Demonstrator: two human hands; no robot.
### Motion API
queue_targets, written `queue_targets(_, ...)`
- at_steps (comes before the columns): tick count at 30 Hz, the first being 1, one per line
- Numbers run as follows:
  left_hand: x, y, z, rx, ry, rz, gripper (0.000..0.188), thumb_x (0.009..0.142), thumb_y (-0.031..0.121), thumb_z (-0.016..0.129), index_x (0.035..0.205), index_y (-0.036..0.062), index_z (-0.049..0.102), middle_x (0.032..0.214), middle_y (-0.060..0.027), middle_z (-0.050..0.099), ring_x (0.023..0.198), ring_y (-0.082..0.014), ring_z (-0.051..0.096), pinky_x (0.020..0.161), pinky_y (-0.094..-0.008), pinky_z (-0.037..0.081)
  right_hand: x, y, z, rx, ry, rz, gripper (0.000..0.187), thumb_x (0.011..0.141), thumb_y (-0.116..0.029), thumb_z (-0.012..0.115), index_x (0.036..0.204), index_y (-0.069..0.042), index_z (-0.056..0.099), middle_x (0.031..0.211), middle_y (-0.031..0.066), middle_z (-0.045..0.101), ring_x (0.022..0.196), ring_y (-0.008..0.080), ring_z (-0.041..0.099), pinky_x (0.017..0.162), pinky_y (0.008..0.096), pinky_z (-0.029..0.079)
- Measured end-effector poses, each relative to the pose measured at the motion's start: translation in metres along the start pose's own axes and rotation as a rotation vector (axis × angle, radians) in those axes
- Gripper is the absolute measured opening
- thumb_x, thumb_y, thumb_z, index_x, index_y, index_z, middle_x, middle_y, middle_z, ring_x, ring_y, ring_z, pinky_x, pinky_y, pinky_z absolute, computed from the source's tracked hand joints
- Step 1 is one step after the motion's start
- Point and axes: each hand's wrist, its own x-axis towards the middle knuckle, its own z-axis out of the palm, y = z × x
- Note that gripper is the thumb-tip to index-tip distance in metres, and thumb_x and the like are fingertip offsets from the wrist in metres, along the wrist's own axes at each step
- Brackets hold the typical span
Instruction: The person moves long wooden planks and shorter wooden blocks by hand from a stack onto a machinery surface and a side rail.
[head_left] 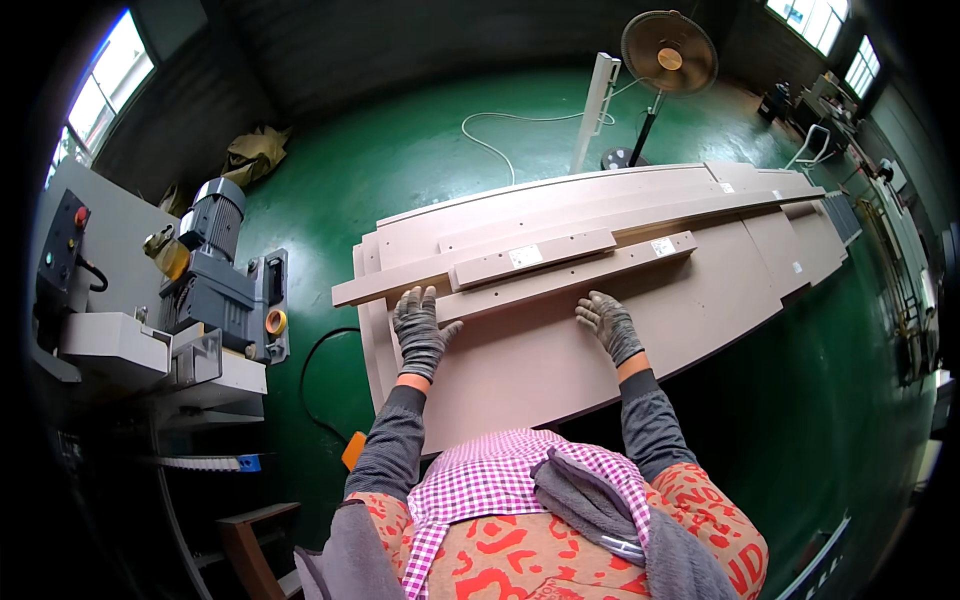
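Note:
My left hand [421,332], in a grey striped glove, is at the left end of a long pinkish-beige strip [560,284]. Its fingers are stretched out and the thumb stands away from them. My right hand [608,325], gloved alike, is open just in front of the same strip, over the top panel [520,375]; whether it touches either cannot be made out. A shorter strip [590,243] with a white label lies along the far side of the long one. Behind both runs a still longer strip [395,281] that sticks out past the panels on the left.
The stacked panels [372,345] fill the middle. To the left stands a grey machine with a motor [215,215] and a tape roll [276,322] on it. A round fan [668,55] and a white post [596,110] stand beyond the stack. A cable [306,375] crosses the green floor.

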Motion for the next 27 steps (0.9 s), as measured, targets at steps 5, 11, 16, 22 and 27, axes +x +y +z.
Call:
queue_targets(5, -0.014, -0.058, 0.019, -0.273, -0.040, -0.309, 0.107, 0.061, 0.049, 0.088, 0.146, 0.0093, 0.038, 0.145, -0.0214, 0.042, 0.131, -0.0354, 0.045, 0.110, -0.0453, 0.037, -0.016, 0.040, 0.020, -0.023, -0.056, 0.086, 0.050, 0.099, -0.020, 0.055, 0.141, 0.002, 0.038, 0.130, 0.0243, 0.054, 0.114, 0.0357, 0.059, 0.096, 0.0464, 0.052)
queue_targets(11, -0.012, -0.062, 0.027, -0.513, -0.064, -0.377, 0.089, 0.060, 0.044, 0.090, 0.133, 0.0089, 0.052, 0.117, -0.0184, 0.063, 0.111, -0.0365, 0.060, 0.099, -0.0459, 0.047, 0.017, 0.048, 0.028, 0.097, 0.033, -0.008, 0.065, 0.099, -0.022, 0.056, 0.152, -0.015, 0.020, 0.147, 0.0197, 0.039, 0.123, 0.0404, 0.051, 0.095, 0.0509, 0.050)
queue_targets(16, -0.009, -0.048, 0.021, -0.375, -0.133, -0.326, 0.088, 0.064, 0.050, 0.085, 0.134, 0.0087, 0.051, 0.128, -0.0181, 0.060, 0.125, -0.0311, 0.053, 0.110, -0.0454, 0.035, 0.036, 0.046, 0.031, -0.170, 0.120, -0.074, 0.078, 0.094, -0.015, 0.063, 0.155, -0.017, 0.014, 0.148, 0.0146, 0.036, 0.127, 0.0369, 0.046, 0.092, 0.0513, 0.053)
queue_targets(22, -0.013, -0.049, 0.031, -0.326, -0.164, -0.362, 0.096, 0.067, 0.056, 0.081, 0.142, 0.0097, 0.043, 0.137, -0.0182, 0.053, 0.134, -0.0308, 0.045, 0.114, -0.0488, 0.027, 0.054, 0.061, 0.026, -0.355, 0.197, -0.198, 0.077, 0.093, -0.011, 0.065, 0.154, -0.010, 0.018, 0.152, 0.0175, 0.029, 0.125, 0.0334, 0.047, 0.086, 0.0442, 0.058)
queue_targets(27, -0.017, -0.050, 0.021, -0.380, -0.174, -0.307, 0.102, 0.070, 0.054, 0.080, 0.149, 0.0089, 0.034, 0.140, -0.0201, 0.050, 0.134, -0.0323, 0.045, 0.115, -0.0488, 0.027, 0.056, 0.067, 0.019, -0.685, 0.231, -0.372, 0.061, 0.095, -0.005, 0.057, 0.149, 0.001, 0.029, 0.141, 0.0193, 0.047, 0.116, 0.0300, 0.056, 0.094, 0.0374, 0.053)
